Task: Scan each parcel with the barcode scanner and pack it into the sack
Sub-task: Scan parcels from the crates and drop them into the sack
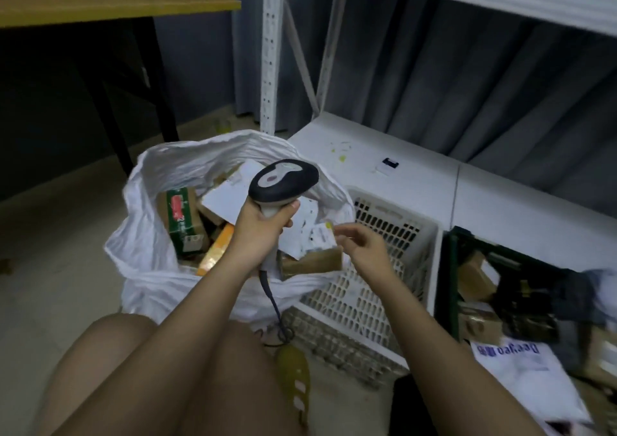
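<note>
While left hand (258,225) holds barcode scanner (283,182) upright, head pointing right; right hand (360,240) grip relaxed

a parcel sorting or storage room: white metal shelving (269,51) stands against a grey curtain (467,78), plastic crates (384,268) sit on the floor, one dark crate (450,278) is full of cardboard boxes, and a white sack (150,228) is stuffed with labelled parcels (182,218).

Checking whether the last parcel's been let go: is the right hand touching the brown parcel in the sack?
Cannot tell. In the head view the right hand overlaps the brown parcel in the sack; motion blur hides any contact.
</note>
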`<state>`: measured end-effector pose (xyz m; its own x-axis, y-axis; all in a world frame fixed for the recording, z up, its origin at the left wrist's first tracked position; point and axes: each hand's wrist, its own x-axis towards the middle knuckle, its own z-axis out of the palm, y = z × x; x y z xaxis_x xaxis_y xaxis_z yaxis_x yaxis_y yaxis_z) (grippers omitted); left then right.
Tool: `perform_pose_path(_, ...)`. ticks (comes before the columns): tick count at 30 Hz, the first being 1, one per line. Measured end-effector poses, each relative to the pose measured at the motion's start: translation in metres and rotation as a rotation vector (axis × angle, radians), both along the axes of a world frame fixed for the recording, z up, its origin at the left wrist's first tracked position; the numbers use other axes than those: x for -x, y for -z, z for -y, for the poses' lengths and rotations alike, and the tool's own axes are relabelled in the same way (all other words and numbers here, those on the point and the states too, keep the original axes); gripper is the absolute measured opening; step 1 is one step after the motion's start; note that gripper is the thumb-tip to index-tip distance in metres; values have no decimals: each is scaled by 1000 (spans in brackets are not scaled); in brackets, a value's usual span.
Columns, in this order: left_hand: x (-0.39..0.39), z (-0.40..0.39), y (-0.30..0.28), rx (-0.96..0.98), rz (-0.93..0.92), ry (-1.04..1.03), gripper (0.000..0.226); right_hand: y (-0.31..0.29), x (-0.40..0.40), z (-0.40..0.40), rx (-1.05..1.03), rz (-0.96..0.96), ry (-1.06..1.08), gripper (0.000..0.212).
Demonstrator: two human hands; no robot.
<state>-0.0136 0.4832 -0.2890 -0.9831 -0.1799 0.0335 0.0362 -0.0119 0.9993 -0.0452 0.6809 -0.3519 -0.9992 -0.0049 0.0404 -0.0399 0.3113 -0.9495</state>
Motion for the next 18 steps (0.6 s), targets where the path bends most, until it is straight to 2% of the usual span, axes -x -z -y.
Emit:
perform_pose_path(4,-6,-67,18,10,52,133,45,19,-63,-77,-31,-13,195,13)
perform_pose_path(8,-22,-134,42,2,115,249,44,54,-123,-150,-130,54,370,13)
perform_pose_path(15,-53,-207,85,9,226,446,43,83,-180,-236,-341,171,500,9)
perform_pose_path(18,-62,-225,100,60,246,467,46,87,-191,-264,-406,268,445,18)
